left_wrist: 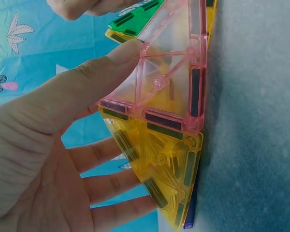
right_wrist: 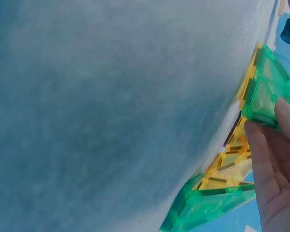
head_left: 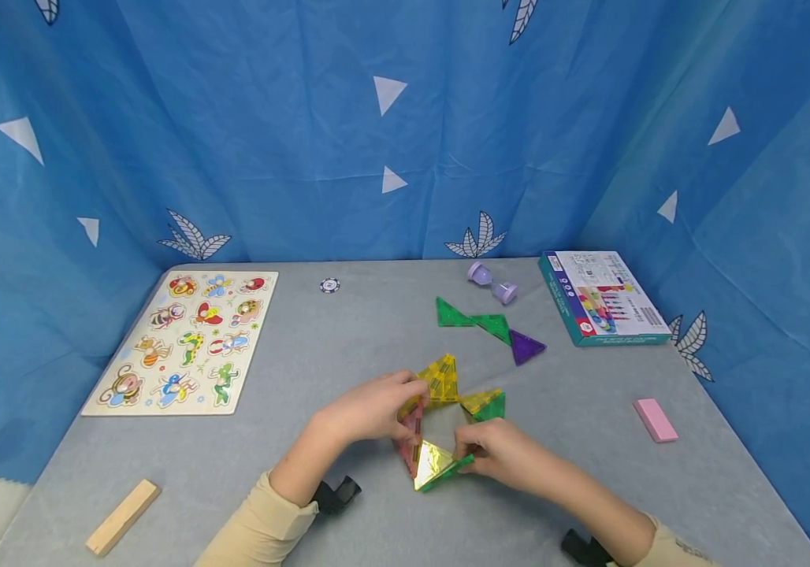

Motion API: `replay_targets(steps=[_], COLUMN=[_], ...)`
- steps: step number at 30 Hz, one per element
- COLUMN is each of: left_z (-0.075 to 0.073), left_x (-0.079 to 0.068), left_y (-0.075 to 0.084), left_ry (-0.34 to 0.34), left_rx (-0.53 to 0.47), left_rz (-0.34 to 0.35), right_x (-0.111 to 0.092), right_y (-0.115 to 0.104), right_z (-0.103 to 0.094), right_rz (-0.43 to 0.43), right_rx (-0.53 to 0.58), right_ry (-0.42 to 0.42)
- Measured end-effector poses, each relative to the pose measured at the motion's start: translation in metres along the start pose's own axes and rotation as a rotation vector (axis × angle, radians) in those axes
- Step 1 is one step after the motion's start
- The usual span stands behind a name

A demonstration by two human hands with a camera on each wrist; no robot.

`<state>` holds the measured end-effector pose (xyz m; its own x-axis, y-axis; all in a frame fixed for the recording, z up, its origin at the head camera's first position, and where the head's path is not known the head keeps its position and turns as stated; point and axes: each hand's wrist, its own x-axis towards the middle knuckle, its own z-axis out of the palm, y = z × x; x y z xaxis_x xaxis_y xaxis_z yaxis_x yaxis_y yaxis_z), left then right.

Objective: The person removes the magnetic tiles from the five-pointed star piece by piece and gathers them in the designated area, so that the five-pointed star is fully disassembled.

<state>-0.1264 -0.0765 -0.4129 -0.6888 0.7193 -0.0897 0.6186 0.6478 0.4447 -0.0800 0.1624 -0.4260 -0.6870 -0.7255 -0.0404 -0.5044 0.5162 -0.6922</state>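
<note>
A ring of translucent triangular magnetic tiles stands on the grey table (head_left: 348, 339), in front of the person. At its left side, the left hand (head_left: 369, 409) pinches a pink tile (left_wrist: 169, 87), thumb on its near face and fingers behind. A yellow tile (left_wrist: 159, 166) adjoins it along one edge. Across the ring, the right hand (head_left: 507, 455) pinches a green tile (right_wrist: 266, 94) at its corner between thumb and fingers. More yellow tiles (head_left: 440, 378) and another green tile (head_left: 494, 407) form the far side. Two flat green tiles (head_left: 492, 325) and a purple tile (head_left: 525, 346) lie beyond.
Left on the table lies a wooden insect puzzle board (head_left: 249, 378), with a wooden block (head_left: 123, 517) nearer. Farther back are a poker chip (head_left: 330, 285) and a purple hourglass (head_left: 492, 283). A boxed set (head_left: 611, 299) and a pink block (head_left: 655, 420) lie right.
</note>
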Motion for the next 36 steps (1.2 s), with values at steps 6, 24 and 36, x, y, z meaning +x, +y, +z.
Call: replay_targets(steps=[6, 24, 36], left_z=[0.000, 0.001, -0.006], left_x=[-0.001, -0.001, -0.002], left_y=[0.000, -0.007, -0.010], left_ry=[0.010, 0.029, 0.053], left_rx=[0.019, -0.023, -0.059], left_rz=[0.017, 0.067, 0.050], right_x=[-0.004, -0.013, -0.006], right_y=[0.004, 0.007, 0.013], right_z=[-0.004, -0.033, -0.040], right_rz=[-0.016, -0.083, -0.073], right_rx=[0.037, 0.615, 0.659], right_ry=[-0.018, -0.001, 0.134])
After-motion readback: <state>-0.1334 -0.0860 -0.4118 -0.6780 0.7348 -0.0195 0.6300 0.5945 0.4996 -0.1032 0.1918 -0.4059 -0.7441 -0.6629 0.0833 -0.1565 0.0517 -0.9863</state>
